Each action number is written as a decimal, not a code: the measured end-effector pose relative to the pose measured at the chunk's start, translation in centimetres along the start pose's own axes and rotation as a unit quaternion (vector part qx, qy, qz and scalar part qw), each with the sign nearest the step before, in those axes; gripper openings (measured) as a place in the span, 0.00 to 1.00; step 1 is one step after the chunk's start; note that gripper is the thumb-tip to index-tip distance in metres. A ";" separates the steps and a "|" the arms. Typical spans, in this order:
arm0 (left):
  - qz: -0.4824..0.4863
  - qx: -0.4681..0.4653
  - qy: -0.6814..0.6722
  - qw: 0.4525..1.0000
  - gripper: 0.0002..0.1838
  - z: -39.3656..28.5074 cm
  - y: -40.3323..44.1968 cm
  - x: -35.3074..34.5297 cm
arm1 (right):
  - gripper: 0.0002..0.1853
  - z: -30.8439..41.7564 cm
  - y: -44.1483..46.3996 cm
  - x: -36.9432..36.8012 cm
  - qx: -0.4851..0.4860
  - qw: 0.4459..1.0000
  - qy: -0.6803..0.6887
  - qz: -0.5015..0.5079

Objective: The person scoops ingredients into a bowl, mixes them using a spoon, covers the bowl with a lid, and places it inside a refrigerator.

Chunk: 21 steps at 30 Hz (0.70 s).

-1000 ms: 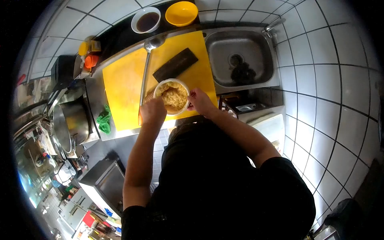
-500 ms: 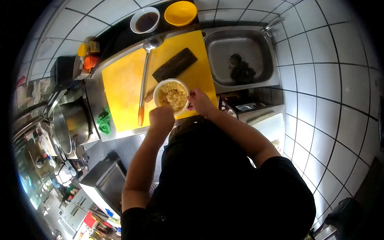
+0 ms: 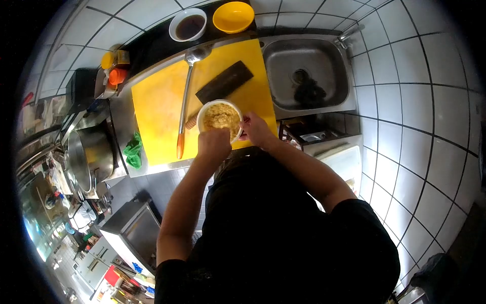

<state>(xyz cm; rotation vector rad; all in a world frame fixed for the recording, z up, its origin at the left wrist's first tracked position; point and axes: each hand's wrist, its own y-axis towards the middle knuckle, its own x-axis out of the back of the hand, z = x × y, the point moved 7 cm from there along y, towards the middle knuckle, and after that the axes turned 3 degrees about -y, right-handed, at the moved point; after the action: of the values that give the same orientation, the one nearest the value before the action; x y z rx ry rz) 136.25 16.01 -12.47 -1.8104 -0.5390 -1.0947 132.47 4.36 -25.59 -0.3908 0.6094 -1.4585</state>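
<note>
A white bowl (image 3: 201,118) of yellowish, lumpy food (image 3: 221,116) stands at the near edge of the yellow cutting board (image 3: 159,106). My right hand (image 3: 257,130) grips its right rim, fingers bent against the wall. Over the near left rim, my left hand (image 3: 214,143) is closed in a fist; whatever it holds is hidden beneath the fingers. Behind the bowl lies a dark cleaver (image 3: 224,82), its wooden handle (image 3: 191,121) partly showing at the bowl's left. Further left, a long ladle (image 3: 186,96) with an orange-brown handle end rests on the board.
Beyond the board are a white bowl of dark liquid (image 3: 189,27) and a yellow bowl (image 3: 233,17). A metal sink (image 3: 283,61) with something dark in it is on the right. Leftward are a green cloth (image 3: 133,150), a large pot (image 3: 91,157) and an orange-lidded container (image 3: 118,76).
My left fist has shifted right and slightly nearer to me over the bowl, and the food's surface looks stirred differently. The right hand keeps its hold on the rim.
</note>
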 end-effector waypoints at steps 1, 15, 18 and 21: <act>-0.039 0.003 -0.011 0.999 0.08 0.8 1.1 0.1 | 0.16 0.2 -0.2 -0.1 -0.010 1.000 0.011 0.005; -0.091 0.021 -0.026 0.995 0.06 1.5 1.7 0.2 | 0.15 1.9 -1.3 0.0 -0.036 0.999 0.017 0.018; -0.128 0.078 -0.023 0.988 0.08 4.3 0.9 1.6 | 0.17 0.7 -0.5 0.1 -0.015 0.999 0.045 0.010; -0.038 0.113 0.043 0.992 0.06 4.4 -1.7 0.3 | 0.17 0.4 -0.5 0.1 -0.013 0.999 0.047 0.011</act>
<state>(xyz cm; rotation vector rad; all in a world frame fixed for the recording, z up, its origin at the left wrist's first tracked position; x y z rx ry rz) 137.21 20.64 -12.16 -1.5509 -0.6572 -1.1110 132.35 4.17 -24.96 -0.3357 0.7062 -1.4561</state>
